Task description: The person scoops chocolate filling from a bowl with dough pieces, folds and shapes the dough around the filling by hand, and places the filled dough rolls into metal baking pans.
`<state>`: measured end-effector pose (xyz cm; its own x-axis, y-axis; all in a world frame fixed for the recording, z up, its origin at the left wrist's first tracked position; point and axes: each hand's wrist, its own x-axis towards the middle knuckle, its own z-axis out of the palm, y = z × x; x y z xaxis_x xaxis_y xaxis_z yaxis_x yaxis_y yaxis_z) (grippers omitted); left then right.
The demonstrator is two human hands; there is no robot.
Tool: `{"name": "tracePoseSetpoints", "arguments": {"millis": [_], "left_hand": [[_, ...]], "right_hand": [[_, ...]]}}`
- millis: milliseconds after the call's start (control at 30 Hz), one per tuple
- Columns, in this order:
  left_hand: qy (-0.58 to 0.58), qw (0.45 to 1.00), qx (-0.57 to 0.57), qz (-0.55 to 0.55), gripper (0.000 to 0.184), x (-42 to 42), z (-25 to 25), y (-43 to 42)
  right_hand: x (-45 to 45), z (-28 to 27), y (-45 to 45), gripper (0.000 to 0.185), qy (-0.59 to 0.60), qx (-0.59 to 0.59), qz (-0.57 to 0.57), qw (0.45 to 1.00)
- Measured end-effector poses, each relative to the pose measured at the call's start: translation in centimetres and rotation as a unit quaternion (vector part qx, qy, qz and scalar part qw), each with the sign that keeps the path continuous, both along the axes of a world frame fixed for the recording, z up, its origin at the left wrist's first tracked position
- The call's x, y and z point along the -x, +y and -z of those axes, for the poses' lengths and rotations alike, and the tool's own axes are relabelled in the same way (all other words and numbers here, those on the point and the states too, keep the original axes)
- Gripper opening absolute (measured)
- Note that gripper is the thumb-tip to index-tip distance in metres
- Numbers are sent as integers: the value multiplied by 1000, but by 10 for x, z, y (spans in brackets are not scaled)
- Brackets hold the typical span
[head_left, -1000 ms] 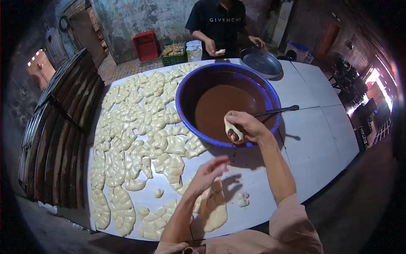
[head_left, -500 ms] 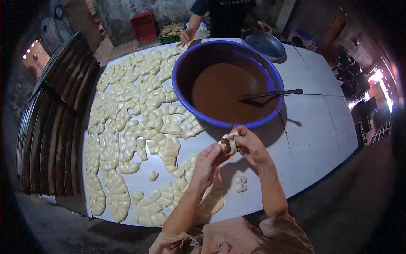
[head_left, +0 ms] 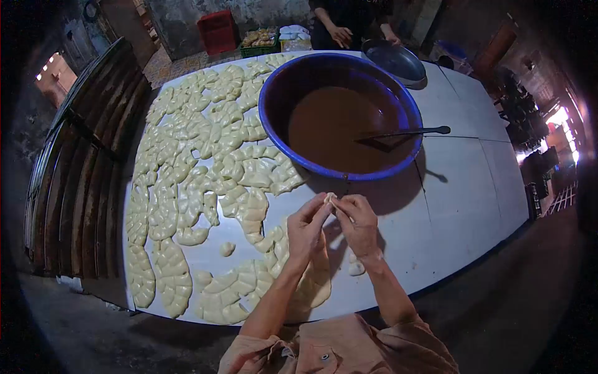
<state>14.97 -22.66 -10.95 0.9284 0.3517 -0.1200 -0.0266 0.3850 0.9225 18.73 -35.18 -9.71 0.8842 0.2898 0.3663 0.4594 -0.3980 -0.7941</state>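
My left hand point(head_left: 306, 229) and my right hand point(head_left: 359, 229) meet over the table, in front of the basin. Their fingertips pinch together the top of a small piece of pale dough point(head_left: 330, 198), most of which the fingers hide. Just beyond is a big blue basin point(head_left: 268, 128) holding a smooth brown filling point(head_left: 330, 134). A dark-handled spatula point(head_left: 430, 131) leans in it over the right rim. Partly behind my right wrist, a few filled dough pieces point(head_left: 355, 268) lie on the table. Flattened sheets of portioned dough point(head_left: 168, 206) spread over the left side, with one small loose lump point(head_left: 227, 249) nearby.
Across the white table point(head_left: 461, 206), another person's hand point(head_left: 341, 35) hangs near a round metal pan point(head_left: 394, 61). Stacked dark trays point(head_left: 81, 168) stand at the left edge. A red crate point(head_left: 217, 32) and a green crate point(head_left: 258, 50) sit on the floor behind.
Brown filling showed in the opened dough before; now its top is pinched together between both hands' fingertips. The other person's hand has left the far dough and moved right, toward the pan.
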Motion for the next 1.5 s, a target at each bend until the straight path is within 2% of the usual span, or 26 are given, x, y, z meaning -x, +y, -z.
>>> {"name": "tracePoseSetpoints", "arguments": {"millis": [33,100,133,167,200,233,333,467,500,600,700,767,867,900,933,1000,1033,1100,1200,1233,1300,1333,1400,1433,1467,1500], "left_hand": [[-12,999,-13,33,33,0,-3,2],[55,994,44,80,32,-3,-12,6],[87,988,73,102,32,-6,-16,9],[123,984,35,125,32,-9,-19,15],[109,981,53,150,33,-10,-15,21],[117,978,45,169,33,-12,-14,27],[102,975,44,194,31,-9,-15,29],[52,982,20,180,28,2,-26,10],[63,981,18,181,24,3,-25,10],[56,976,25,209,22,5,-16,8],[42,973,14,228,27,10,-8,0],[30,976,38,212,28,17,-9,-13],[42,962,-133,233,28,20,-10,-21],[48,971,-99,211,28,19,-12,-24],[71,977,-31,196,27,18,-7,-28],[83,968,-68,226,31,18,1,-28],[98,959,-86,251,34,19,-1,-30],[128,936,-122,304,40,25,-7,-33],[64,894,-315,312,50,35,-7,-36],[72,851,-371,364,60,37,-14,-31],[29,781,-487,391,64,41,-11,-31],[8,739,-541,401,66,45,-9,-33],[-34,739,-548,390,61,50,6,-39],[-30,731,-557,393,58,51,10,-45],[-26,724,-565,395,56,52,11,-51],[-4,751,-538,383,48,54,9,-55]], "right_hand": [[-1,1,-1,22,57,-35,-9,998],[-3,6,-6,21,209,-105,-20,972],[-3,5,-11,23,238,-121,-43,963],[-3,2,-15,26,266,-137,-68,952],[-4,1,-19,28,294,-153,-93,939],[-2,6,-25,34,275,-175,-140,935],[10,-5,-30,38,169,-76,-154,971],[0,18,-31,26,-16,-142,-101,985],[4,11,-27,20,-29,-119,-58,991],[18,18,-8,19,96,-349,16,932],[15,22,-18,16,-34,-166,59,984],[16,19,-27,20,-66,-73,99,990],[16,21,-46,22,-12,-9,85,996],[19,12,-52,26,65,-4,54,996],[25,5,-56,25,49,-19,44,998],[38,-9,-62,24,10,-51,22,998],[45,-16,-76,24,64,-22,-39,997],[58,4,-104,28,136,-44,-42,989],[68,12,-141,28,293,-95,-4,951],[70,18,-155,26,346,-117,19,931],[73,15,-165,21,436,-126,37,890],[74,21,-167,22,447,-87,20,890],[76,35,-165,25,464,-11,-18,886],[77,37,-162,28,436,64,-44,897],[78,36,-161,28,390,66,-50,917],[78,36,-160,28,343,69,-58,935]]}}
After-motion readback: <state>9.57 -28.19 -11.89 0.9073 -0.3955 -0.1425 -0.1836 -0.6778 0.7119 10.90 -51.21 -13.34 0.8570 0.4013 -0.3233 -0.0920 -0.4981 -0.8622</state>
